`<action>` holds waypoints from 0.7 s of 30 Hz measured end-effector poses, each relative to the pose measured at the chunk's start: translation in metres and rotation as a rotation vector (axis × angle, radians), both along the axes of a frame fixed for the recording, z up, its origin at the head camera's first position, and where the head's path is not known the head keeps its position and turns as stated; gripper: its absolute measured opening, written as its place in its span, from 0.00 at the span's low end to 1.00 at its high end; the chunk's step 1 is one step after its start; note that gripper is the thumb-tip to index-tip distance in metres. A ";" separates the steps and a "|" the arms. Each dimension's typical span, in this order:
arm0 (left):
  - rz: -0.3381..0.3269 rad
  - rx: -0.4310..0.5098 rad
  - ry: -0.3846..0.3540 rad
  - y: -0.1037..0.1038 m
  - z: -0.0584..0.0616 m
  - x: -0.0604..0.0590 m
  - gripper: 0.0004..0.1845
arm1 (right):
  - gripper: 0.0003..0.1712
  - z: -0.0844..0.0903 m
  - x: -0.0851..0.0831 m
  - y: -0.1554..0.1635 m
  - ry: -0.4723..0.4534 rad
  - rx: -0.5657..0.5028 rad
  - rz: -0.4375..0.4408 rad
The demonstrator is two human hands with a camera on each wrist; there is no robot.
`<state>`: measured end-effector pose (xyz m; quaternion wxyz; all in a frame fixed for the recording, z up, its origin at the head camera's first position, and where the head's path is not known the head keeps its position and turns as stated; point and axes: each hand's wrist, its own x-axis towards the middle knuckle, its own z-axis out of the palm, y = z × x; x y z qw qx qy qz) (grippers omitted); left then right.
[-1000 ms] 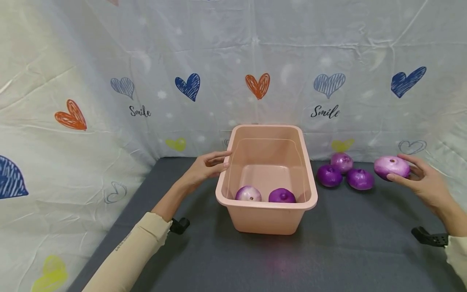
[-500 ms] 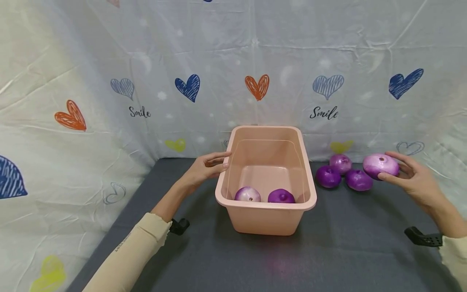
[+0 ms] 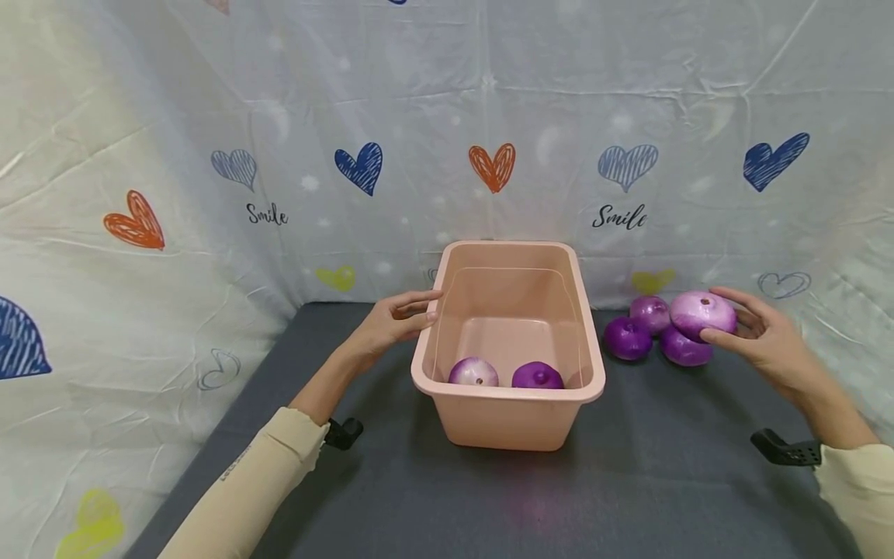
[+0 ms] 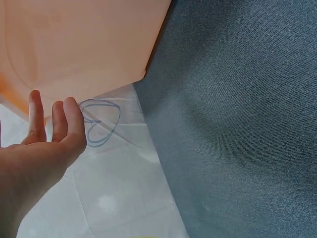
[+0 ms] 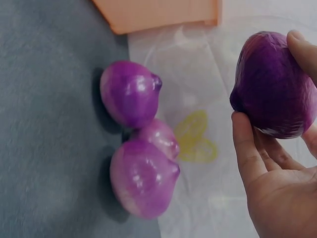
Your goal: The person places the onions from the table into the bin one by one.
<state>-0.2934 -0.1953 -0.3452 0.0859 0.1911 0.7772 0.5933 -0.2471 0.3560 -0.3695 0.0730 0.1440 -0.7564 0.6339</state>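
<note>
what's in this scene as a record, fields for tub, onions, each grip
container: peach rectangular plastic tub on a dark grey cloth surface
inside: glossy round pale pink onion, glossy round deep purple onion
right of container: three glossy round purple onions, close together
left grip: touching the tub's left rim
right grip: holding a glossy round pinkish-purple onion, lifted
backdrop: white heart-printed sheet

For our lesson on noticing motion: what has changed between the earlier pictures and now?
The right hand has carried its onion leftward, toward the tub; nothing was newly gripped or released. Unchanged: the left hand at the tub, two onions inside, three onions on the table.
</note>
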 end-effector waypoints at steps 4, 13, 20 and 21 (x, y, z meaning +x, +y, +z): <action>-0.003 0.001 -0.001 0.000 0.000 0.000 0.28 | 0.37 0.003 -0.003 -0.009 0.008 0.032 0.020; -0.007 0.004 -0.007 0.000 0.001 0.002 0.28 | 0.37 0.011 -0.011 -0.025 -0.016 -0.031 0.073; 0.002 -0.005 -0.005 0.000 0.000 0.000 0.28 | 0.37 0.018 -0.016 -0.036 -0.022 -0.032 0.083; 0.002 -0.005 -0.005 0.000 0.000 0.000 0.28 | 0.37 0.019 -0.017 -0.037 -0.028 -0.027 0.082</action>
